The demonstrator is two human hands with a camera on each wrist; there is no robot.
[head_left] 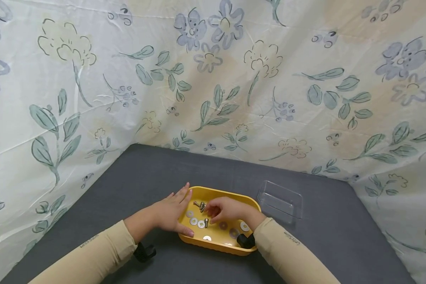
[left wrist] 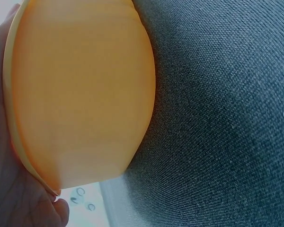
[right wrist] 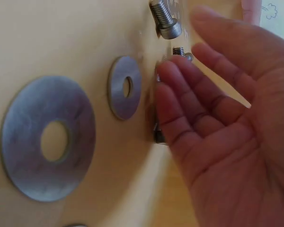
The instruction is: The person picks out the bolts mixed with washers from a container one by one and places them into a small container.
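The left hand (head_left: 170, 215) is bracing the yellow tray (head_left: 250, 203) on the grey table with straight fingers while the right hand (head_left: 224, 210), fingers loosely apart and holding nothing, is reaching for the bolts (head_left: 200, 205) inside, needing a precise pinch next

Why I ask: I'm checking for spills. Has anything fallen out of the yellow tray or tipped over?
Nothing stands out. The washers and bolts lie inside the yellow tray, which sits flat; the clear box beside it is upright.

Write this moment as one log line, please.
left hand: steadies yellow tray | right hand: open, reaching bolts | washers: in tray
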